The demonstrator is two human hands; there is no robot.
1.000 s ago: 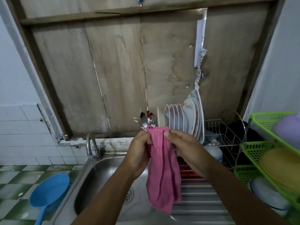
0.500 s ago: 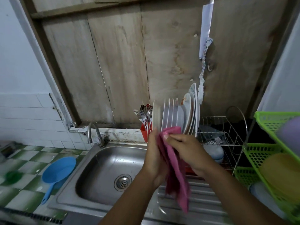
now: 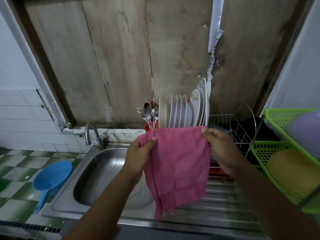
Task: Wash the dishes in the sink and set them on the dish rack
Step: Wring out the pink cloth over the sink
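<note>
**Pink cloth** (image 3: 176,163): We hold it by its top edge. Our left hand (image 3: 138,153) pinches the left corner and our right hand (image 3: 220,149) pinches the right. Half a second ago it hung bunched in a narrow fold between hands held close together. Now the hands are apart and it hangs spread flat over the drainboard.

**Plates** (image 3: 181,111): They stand upright in the dish rack (image 3: 225,122) behind the cloth, with the cutlery (image 3: 150,111) just to their left.

**Sink** (image 3: 97,179): We see no dish in the visible part of the basin. Our left forearm and the cloth hide the rest.

**Judgement:** The washing looks done. Opening out the cloth suggests we are about to wipe down or hang it up.
</note>
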